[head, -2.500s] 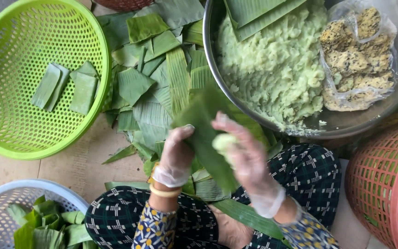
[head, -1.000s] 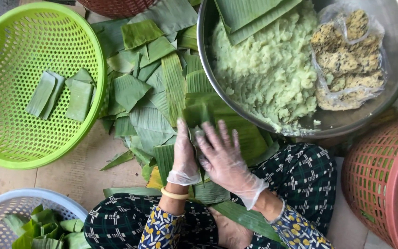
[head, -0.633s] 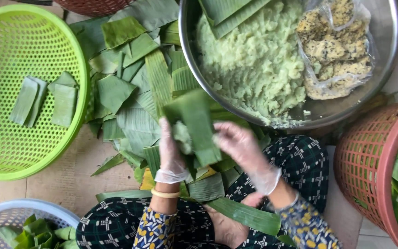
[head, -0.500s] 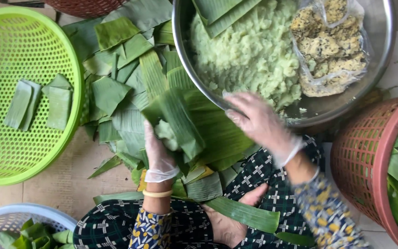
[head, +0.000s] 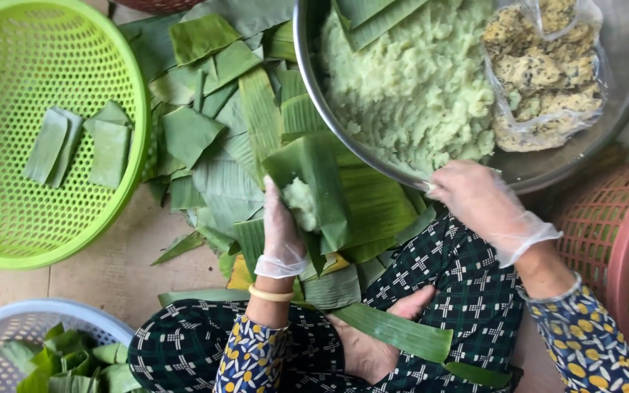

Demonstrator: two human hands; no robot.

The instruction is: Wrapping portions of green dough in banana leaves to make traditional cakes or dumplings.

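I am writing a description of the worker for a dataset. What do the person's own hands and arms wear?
Both hands wear thin, see-through disposable plastic gloves: the left hand and the right hand. The left wrist carries a plain pale-yellow bangle. Both arms have long dark-blue sleeves printed with small yellow and white flowers.

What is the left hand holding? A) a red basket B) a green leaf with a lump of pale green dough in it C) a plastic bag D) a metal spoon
B: the gloved left hand cups a folded green banana leaf holding a pale green dough lump.
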